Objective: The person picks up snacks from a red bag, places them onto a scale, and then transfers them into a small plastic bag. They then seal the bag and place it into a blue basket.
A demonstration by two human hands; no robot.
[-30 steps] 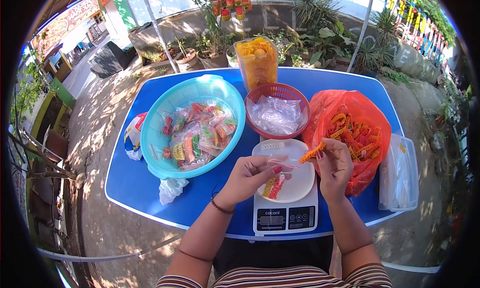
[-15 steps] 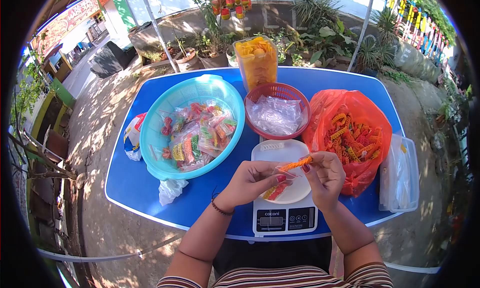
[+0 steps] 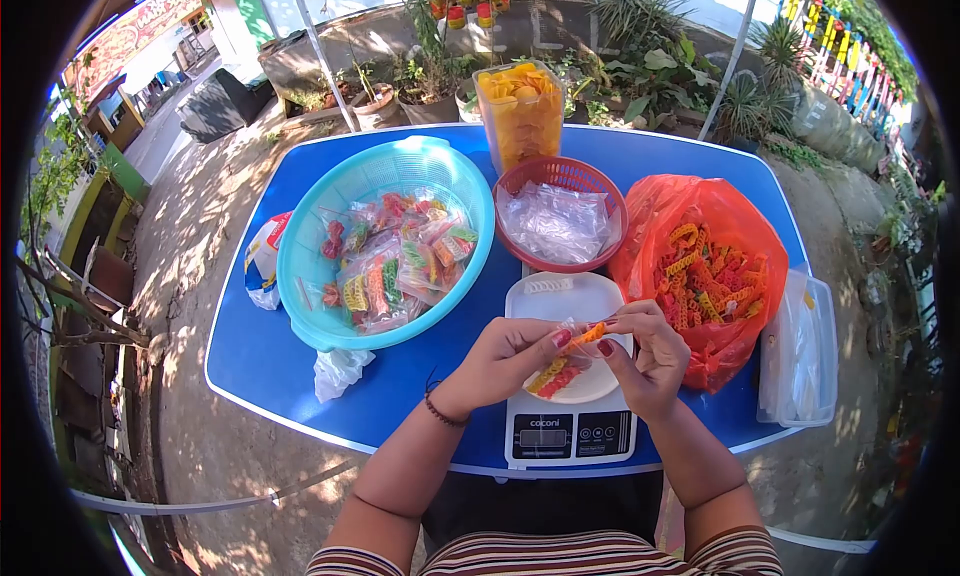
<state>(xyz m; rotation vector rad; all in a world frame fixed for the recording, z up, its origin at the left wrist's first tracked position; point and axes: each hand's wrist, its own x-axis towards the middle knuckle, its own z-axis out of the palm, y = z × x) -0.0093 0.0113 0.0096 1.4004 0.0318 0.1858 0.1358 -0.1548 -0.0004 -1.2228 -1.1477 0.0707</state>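
Above a white plate (image 3: 600, 294) on the scale (image 3: 571, 437), my left hand (image 3: 515, 361) pinches the top of a small clear plastic bag (image 3: 556, 378) with yellow and red spiral pieces in it. An orange spiral piece (image 3: 588, 334) lies at the bag's mouth, pinched by my right hand (image 3: 648, 360). One pale spiral piece (image 3: 548, 285) rests at the plate's far edge. To the right of my right hand is an open red plastic bag (image 3: 640, 236) full of colored spiral pieces.
A turquoise basket (image 3: 300, 216) with filled packets stands left. A red basket (image 3: 617, 198) of clear bags and a tall container of orange-yellow pieces (image 3: 521, 111) stand at the back. A clear plastic box (image 3: 826, 351) lies right, a crumpled plastic bag (image 3: 340, 372) left.
The orange piece has moved down and left, partly into the small bag's mouth. Both hands have stayed over the plate. The view has shifted slightly.
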